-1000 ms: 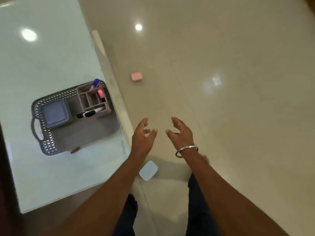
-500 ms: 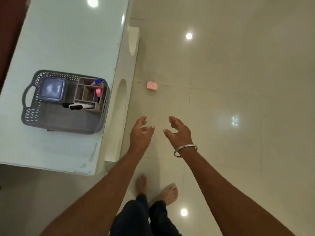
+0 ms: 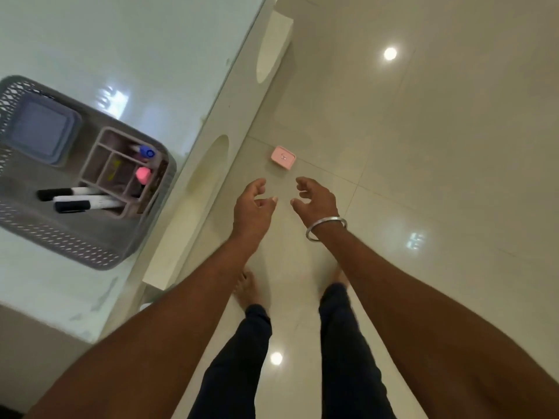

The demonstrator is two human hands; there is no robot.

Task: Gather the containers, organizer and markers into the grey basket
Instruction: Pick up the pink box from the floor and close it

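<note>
Bare feet and dark trousers at the bottom. Both arms stretched fwd, left hand (image 3: 253, 207) and right hand (image 3: 316, 198) w/ fingers spread and curled, nothing in either. Just past them a pink container (image 3: 283, 157) on the tile floor. Off left on the table, grey basket (image 3: 93, 243) w/ organizer (image 3: 99, 164), markers (image 3: 81, 201), blue-lidded container (image 3: 40, 130) inside.

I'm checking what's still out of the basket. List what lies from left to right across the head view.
Blue-lidded container → black-capped markers → compartment organizer → grey basket's right wall → left hand → pink container on the floor → right hand.
</note>
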